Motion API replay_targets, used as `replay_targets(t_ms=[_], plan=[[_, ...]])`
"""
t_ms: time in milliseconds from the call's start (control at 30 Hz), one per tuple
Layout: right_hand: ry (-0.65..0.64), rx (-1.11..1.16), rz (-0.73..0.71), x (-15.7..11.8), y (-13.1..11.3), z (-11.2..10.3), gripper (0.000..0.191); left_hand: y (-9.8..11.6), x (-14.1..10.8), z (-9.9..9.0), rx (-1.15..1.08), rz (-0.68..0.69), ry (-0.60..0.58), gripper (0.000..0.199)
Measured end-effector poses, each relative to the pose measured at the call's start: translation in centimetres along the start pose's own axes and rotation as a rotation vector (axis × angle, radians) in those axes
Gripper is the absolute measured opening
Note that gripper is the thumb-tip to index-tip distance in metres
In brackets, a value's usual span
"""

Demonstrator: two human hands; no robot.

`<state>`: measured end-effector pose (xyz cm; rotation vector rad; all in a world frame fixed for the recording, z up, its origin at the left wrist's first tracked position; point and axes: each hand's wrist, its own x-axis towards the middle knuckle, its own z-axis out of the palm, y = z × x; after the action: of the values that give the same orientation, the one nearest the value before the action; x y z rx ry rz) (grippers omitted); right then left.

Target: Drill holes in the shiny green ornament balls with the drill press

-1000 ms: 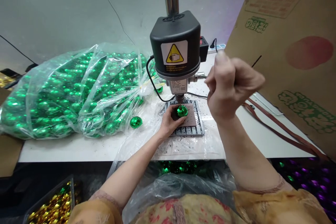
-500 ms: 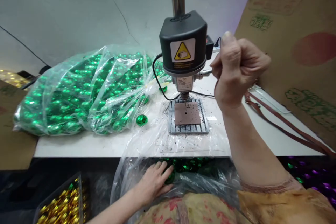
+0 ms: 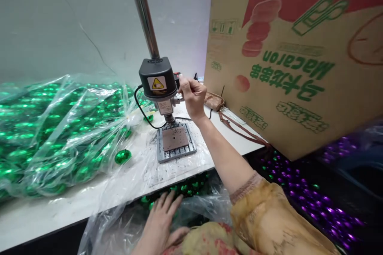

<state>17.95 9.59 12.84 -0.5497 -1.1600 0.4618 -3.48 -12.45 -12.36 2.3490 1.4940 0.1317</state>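
Note:
A small bench drill press [image 3: 155, 77] with a black motor cover and warning sticker stands on the white table. My right hand [image 3: 194, 95] is closed at its right side, wrapped around the feed lever, most of which is hidden. Under the chuck, a brown board [image 3: 176, 138] with a small hole lies on the slotted metal base [image 3: 176, 155], dark shavings scattered around. My left hand [image 3: 161, 217] reaches below the table edge with fingers spread, touching shiny green balls [image 3: 185, 187] in an open clear plastic bag [image 3: 116, 211]. It grips nothing that I can see.
A large bag of green balls [image 3: 60, 127] fills the table's left side, one loose green ball [image 3: 123, 156] beside it. At right stand a large cardboard box [image 3: 287, 71] and a brown strapped bag [image 3: 214, 101]. Purple balls [image 3: 317, 203] lie low at right.
My view has swung to the right, so the press appears further left and more of the box shows. My right hand stays at the lever; my left hand's fingers have stretched forward over the green balls.

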Motion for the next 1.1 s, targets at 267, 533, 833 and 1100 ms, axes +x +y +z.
replay_targets(t_ms=[267, 533, 833, 1100], plan=[[-0.007, -0.021, 0.057, 0.4, 0.2, 0.0, 0.052, 2.3, 2.2, 3.1, -0.462, -0.014, -0.271, 0.039], [-0.018, -0.087, 0.166, 0.7, 0.4, 0.1, 0.051, 2.1, 2.1, 0.5, -0.418, 0.031, -0.334, 0.046], [-0.058, -0.122, 0.299, 0.8, 1.2, 0.3, 0.047, 3.4, 1.8, -0.9, -1.148, -0.158, -0.348, 0.052], [-0.037, -0.162, 0.305, 0.8, 1.1, 0.4, 0.047, 4.1, 0.2, -1.8, -1.492, -0.282, -0.502, 0.045]])
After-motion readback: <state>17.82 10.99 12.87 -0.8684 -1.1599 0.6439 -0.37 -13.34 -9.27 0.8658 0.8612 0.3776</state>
